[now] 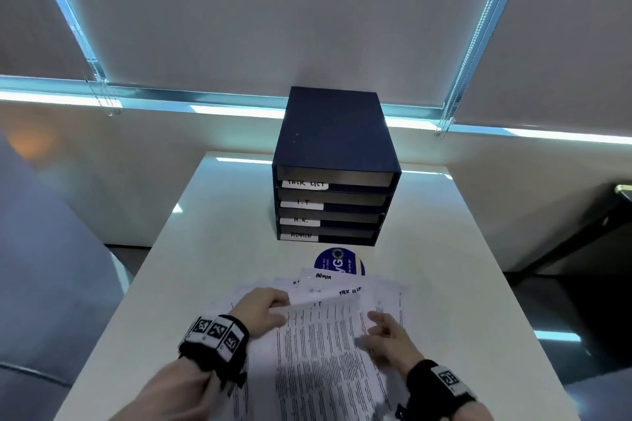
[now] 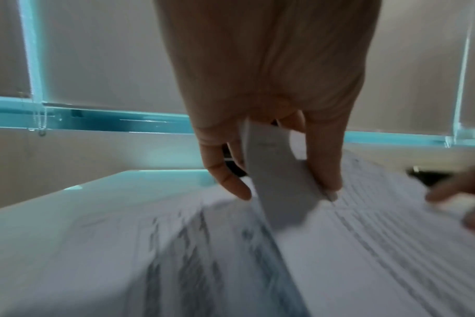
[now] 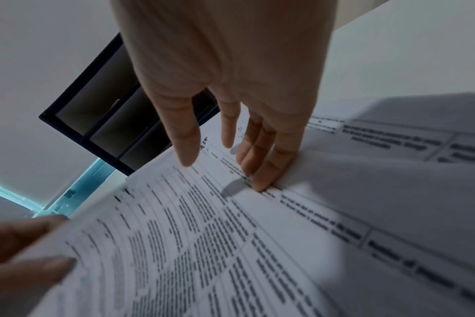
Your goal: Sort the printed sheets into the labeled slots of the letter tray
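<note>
A dark blue letter tray (image 1: 333,147) stands at the back middle of the white table (image 1: 461,267). Its slots are labelled TASK LIST, I.T, H.R. and ADMIN from top to bottom. Printed sheets (image 1: 386,287) lie fanned in front of it; two show handwritten ADMIN and TASK LIST headings. My left hand (image 1: 278,309) pinches the left edge of the top sheet (image 1: 321,345) and lifts it, the edge (image 2: 271,171) standing between thumb and fingers. My right hand (image 1: 379,330) lies with straight fingers, its fingertips (image 3: 260,184) pressing on the sheet (image 3: 203,236).
A round blue sticker (image 1: 337,261) shows on the table, partly under the sheets. A grey upholstered seat (image 1: 51,267) is at the left and dark furniture (image 1: 581,232) at the right. Drawn blinds with bead chains (image 1: 102,96) hang behind.
</note>
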Demonstrator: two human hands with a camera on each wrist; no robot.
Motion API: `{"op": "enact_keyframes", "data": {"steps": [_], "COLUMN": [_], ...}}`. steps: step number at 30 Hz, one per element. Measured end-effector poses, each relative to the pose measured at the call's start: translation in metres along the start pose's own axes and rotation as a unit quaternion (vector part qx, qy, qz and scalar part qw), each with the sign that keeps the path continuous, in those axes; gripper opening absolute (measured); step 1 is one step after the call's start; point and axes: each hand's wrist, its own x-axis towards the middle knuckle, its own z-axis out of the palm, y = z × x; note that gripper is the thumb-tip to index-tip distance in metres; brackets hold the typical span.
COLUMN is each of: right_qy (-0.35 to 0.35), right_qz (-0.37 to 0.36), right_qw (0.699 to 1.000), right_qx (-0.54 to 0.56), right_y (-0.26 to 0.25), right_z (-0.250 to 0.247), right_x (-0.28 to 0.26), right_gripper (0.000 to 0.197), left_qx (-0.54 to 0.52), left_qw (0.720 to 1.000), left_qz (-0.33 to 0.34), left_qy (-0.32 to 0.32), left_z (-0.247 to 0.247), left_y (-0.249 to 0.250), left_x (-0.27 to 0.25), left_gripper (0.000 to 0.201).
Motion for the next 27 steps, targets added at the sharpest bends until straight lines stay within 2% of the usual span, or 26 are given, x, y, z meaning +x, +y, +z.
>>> {"op": "enact_keyframes", "data": {"steps": [2,4,5,8,9,11,12,16,20,27], "right_qy": [0.004,-0.026,-0.041,-0.088,-0.09,-0.091,-0.096,-0.114,-0.121,-0.121], "right_qz": [0.006,0.012,0.016,-0.001,-0.001,-0.013,-0.023,-0.043,-0.066,-0.057], "right_qw": [1.0,1.0,0.999,0.995,0.995,0.993,0.991,0.983,0.983,0.983], "right_qx": [0.007,-0.002,0.011,0.039,0.047,0.073,0.089,0.139,0.123,0.129], "right_y": [-0.001,-0.005,-0.004,-0.012,-0.013,-0.014,-0.015,-0.025,-0.028,-0.03], "right_z": [-0.002,-0.003,-0.006,-0.008,-0.009,-0.011,-0.011,-0.012,-0.014,-0.013], "right_x": [-0.003,-0.009,-0.009,-0.023,-0.025,-0.025,-0.025,-0.033,-0.036,-0.04], "right_gripper": [0.061,0.056,0.052,0.012,0.011,0.032,0.035,0.031,0.032,0.033], "left_qx": [-0.137,-0.265,-0.33,-0.491,-0.516,-0.53,-0.542,-0.601,-0.604,-0.626], "left_qw": [0.99,0.963,0.941,0.866,0.852,0.843,0.836,0.795,0.791,0.774], "left_qz": [0.007,0.031,0.04,0.015,0.002,-0.015,-0.022,-0.038,-0.053,-0.038], "left_qy": [0.017,0.047,0.061,0.089,0.092,0.087,0.084,0.078,0.081,0.079], "left_z": [-0.016,-0.031,-0.037,-0.052,-0.055,-0.063,-0.065,-0.071,-0.071,-0.065], "left_y": [0.011,0.023,0.027,0.033,0.032,0.032,0.034,0.045,0.045,0.043], "left_x": [-0.003,-0.007,-0.008,-0.004,0.001,0.008,0.012,0.018,0.022,0.026], "left_gripper": [0.009,0.008,0.015,0.04,0.05,0.049,0.045,0.042,0.042,0.038]}}
